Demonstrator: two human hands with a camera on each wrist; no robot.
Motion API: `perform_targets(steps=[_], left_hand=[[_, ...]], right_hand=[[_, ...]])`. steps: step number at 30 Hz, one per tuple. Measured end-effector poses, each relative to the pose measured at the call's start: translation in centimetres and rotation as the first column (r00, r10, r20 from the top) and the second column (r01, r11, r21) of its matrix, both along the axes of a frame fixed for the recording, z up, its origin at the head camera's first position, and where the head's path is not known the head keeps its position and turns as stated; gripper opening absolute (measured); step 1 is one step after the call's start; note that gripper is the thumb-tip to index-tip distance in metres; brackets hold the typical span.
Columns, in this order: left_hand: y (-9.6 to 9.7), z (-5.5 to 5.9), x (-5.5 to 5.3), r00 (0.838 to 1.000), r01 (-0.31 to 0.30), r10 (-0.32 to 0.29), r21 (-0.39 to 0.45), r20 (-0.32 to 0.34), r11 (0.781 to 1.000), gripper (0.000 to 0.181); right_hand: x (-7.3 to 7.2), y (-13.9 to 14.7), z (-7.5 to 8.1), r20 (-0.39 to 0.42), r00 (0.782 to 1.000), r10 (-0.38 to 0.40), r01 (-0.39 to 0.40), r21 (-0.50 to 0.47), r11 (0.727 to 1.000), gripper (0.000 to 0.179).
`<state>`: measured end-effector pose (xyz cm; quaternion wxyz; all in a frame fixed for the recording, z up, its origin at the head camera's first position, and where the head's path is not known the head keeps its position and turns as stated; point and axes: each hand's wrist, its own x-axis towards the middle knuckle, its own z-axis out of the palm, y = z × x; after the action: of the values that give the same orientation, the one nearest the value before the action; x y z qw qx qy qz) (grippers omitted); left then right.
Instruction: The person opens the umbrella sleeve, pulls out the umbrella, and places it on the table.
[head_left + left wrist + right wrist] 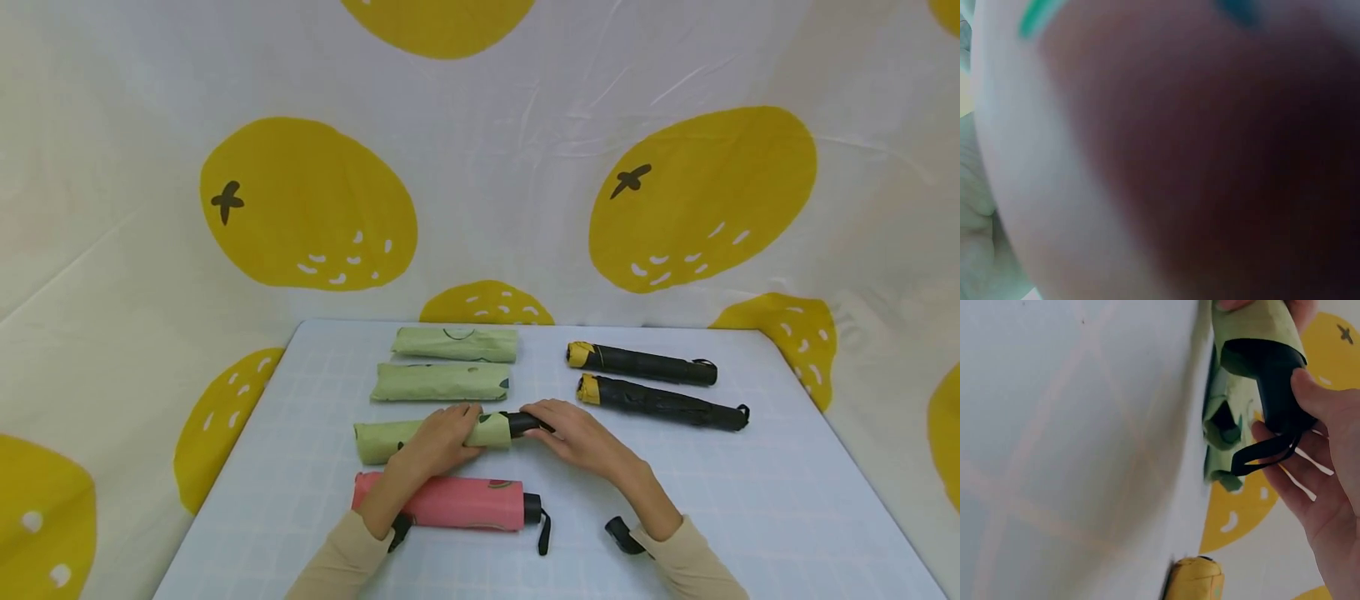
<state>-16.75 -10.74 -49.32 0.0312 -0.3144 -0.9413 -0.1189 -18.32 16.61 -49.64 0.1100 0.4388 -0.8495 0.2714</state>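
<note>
A folded umbrella in a light green cover (378, 440) lies crosswise in front of me, its black handle (521, 423) sticking out at the right end. My left hand (442, 437) grips the covered part near that end. With thumb and fingers, my right hand (573, 429) pinches the handle; a black wrist strap (1254, 456) hangs from it in the right wrist view. Nearer to me, partly under my left forearm, is a pink umbrella (465, 502) with a black handle and strap. The left wrist view is mostly a dark reddish blur.
Two light green covers lie behind the held umbrella, one nearer (438, 382) and one farther (457, 343). At the back right lie two slim black umbrellas with yellow ends, the farther (645, 364) and the nearer (667, 403). A patterned cloth (495, 167) hangs behind the table (787, 517).
</note>
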Motion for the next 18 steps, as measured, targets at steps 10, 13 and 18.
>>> perform_targets(steps=[10,13,18], left_hand=[[-0.1,0.1,-0.2,1.0,0.016,-0.016,-0.001,0.005,1.0,0.047],[-0.1,0.1,-0.2,1.0,0.014,-0.014,-0.006,0.005,1.0,0.046],[-0.2,0.1,-0.1,1.0,0.015,-0.015,-0.023,-0.009,1.0,0.046]], right_hand=[[0.0,1.3,0.8,0.026,1.0,0.005,-0.004,-0.027,1.0,0.033],[0.0,1.5,0.9,0.035,0.999,0.0,0.0,-0.025,1.0,0.032],[-0.1,1.5,1.0,0.051,0.999,0.008,-0.006,-0.036,0.999,0.033]])
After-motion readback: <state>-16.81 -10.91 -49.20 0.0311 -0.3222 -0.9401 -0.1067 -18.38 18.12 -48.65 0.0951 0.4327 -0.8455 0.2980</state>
